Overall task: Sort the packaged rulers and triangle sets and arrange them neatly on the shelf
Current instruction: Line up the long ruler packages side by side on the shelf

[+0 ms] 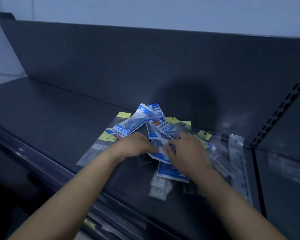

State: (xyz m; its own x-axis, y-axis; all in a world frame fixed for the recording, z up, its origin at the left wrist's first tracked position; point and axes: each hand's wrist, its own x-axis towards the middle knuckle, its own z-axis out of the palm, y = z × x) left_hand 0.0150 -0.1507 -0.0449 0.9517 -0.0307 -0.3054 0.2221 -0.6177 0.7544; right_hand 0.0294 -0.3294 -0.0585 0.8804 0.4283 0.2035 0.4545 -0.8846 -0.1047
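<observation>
- Dark grey metal is showing bare on the shelf (50, 110) left of the heap (171, 172). No sorted row is standing there, so I am judging the arranging as not yet begun.
- At the heap's left edge, clear ruler sleeves (102, 141) with yellow tags are lying fanned out, partly under a blue-and-white triangle set (126, 125) that is slanting across them.
- The left hand (135, 144) is reaching onto the heap's middle with its fingers curled. It is seemingly pinching the left edge of a blue-and-white packet (158, 152), though blur is softening the fingertips.
- The right hand (185, 149) is curling its fingers over the same packet from the other side, so both hands are apparently lifting or sliding it off the heap's top.
- More blue packets and clear sleeves are lying crossed beneath that hand, kinds still mixed together.
- At the heap's right edge, a long ruler sleeve (239, 163) is lying on its own, pointing toward the viewer.
- Overall the work is looking early: one packet is being picked out, and nearly everything is awaiting separating and lining up.
</observation>
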